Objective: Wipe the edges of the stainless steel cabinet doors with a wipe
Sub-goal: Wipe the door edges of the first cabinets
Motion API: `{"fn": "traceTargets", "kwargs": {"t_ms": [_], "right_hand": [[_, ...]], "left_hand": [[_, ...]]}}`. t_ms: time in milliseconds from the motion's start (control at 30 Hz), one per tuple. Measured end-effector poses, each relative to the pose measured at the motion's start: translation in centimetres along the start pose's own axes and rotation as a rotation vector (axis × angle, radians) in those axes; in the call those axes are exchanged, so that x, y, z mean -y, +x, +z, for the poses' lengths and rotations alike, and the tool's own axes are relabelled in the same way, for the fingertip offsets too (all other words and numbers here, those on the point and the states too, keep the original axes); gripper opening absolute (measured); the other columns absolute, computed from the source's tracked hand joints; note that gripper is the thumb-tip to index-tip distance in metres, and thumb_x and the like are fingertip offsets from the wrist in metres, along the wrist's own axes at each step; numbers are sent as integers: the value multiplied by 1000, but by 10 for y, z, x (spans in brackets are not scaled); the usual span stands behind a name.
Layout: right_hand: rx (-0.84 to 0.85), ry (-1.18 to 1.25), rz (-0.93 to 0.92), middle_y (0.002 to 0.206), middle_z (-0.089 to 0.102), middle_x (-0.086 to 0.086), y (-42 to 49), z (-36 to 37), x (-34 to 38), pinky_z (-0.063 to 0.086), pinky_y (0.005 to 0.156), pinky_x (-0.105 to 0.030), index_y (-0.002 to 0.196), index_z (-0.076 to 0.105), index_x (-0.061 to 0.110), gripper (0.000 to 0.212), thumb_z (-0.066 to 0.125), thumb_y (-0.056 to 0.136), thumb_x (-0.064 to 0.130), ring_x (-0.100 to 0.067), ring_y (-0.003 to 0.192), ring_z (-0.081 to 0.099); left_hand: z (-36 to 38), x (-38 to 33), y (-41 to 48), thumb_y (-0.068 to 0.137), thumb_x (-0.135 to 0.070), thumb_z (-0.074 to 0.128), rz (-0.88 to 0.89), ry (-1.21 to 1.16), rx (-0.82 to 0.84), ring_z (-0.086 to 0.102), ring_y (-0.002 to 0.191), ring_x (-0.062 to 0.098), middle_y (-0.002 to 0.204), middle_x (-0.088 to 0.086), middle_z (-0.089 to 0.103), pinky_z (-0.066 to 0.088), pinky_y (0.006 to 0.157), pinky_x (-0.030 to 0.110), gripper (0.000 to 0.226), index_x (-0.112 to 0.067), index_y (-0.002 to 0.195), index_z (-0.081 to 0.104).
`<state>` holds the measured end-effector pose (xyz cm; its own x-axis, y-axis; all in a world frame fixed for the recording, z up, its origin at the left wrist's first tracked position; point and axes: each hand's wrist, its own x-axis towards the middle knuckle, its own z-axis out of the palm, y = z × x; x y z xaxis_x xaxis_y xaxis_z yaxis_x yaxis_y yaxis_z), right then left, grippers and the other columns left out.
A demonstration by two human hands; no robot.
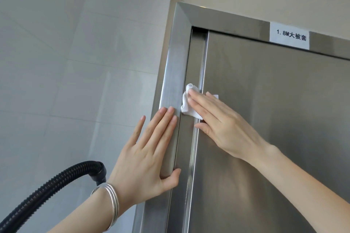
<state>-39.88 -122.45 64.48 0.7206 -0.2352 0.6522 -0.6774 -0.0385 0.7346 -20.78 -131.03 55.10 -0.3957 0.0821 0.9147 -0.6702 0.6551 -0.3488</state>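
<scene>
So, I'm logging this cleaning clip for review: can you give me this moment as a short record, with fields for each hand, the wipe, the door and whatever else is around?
left hand: flat on the cabinet frame, fingers straight, thumb on the frame's inner edge
right hand: flat, fingers pressing the wipe
wipe: white, crumpled, at the left edge of the cabinet door
label: white, on the top frame
hose: black, ribbed, lower left
bangles: silver, on left wrist

Black ribbed hose (47,189), silver bangles (111,204), tiled wall (56,62), label (289,36).
</scene>
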Motion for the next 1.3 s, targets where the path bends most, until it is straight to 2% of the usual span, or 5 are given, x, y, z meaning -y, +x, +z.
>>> {"fn": "traceTargets", "kwargs": {"t_ms": [500, 700, 833, 1100, 1300], "right_hand": [[152, -193, 213, 153, 25, -13, 42, -15, -10, 16, 119, -33, 142, 38, 1, 70, 17, 97, 50, -22, 144, 19], [55, -54, 288, 154, 25, -11, 74, -17, -44, 9, 117, -26, 139, 40, 0, 54, 35, 100, 37, -19, 144, 18], [0, 70, 287, 155, 23, -12, 71, -11, -43, 9, 119, -29, 147, 22, 2, 60, 34, 100, 37, -20, 144, 17], [112, -141, 220, 156, 15, -15, 71, -15, -45, 9, 120, -34, 145, 24, -3, 71, 19, 96, 48, -22, 146, 10], [115, -197, 236, 155, 19, -17, 81, -16, -50, 7, 120, -32, 144, 27, -4, 68, 27, 99, 47, -23, 145, 13]], "left_hand": [[0, 1, 1, 73, -55, 56, 16, 14, -2, 18, 149, 26, 160, 13, 23, 26, 113, 51, 97, 1, 148, 30], [3, 1, 0, 71, -52, 57, 14, -34, -33, 20, 149, 26, 159, 12, 25, 29, 111, 50, 96, 0, 148, 32], [5, 2, 0, 70, -49, 58, 7, -97, -70, 21, 148, 25, 159, 10, 26, 31, 110, 48, 94, -2, 148, 32], [6, 2, -1, 71, -49, 58, 5, -87, -69, 22, 148, 25, 159, 10, 27, 32, 110, 48, 93, -3, 148, 32], [5, 2, 0, 72, -51, 57, 10, -26, -60, 21, 148, 25, 159, 11, 26, 30, 112, 48, 94, -1, 148, 32]]}}
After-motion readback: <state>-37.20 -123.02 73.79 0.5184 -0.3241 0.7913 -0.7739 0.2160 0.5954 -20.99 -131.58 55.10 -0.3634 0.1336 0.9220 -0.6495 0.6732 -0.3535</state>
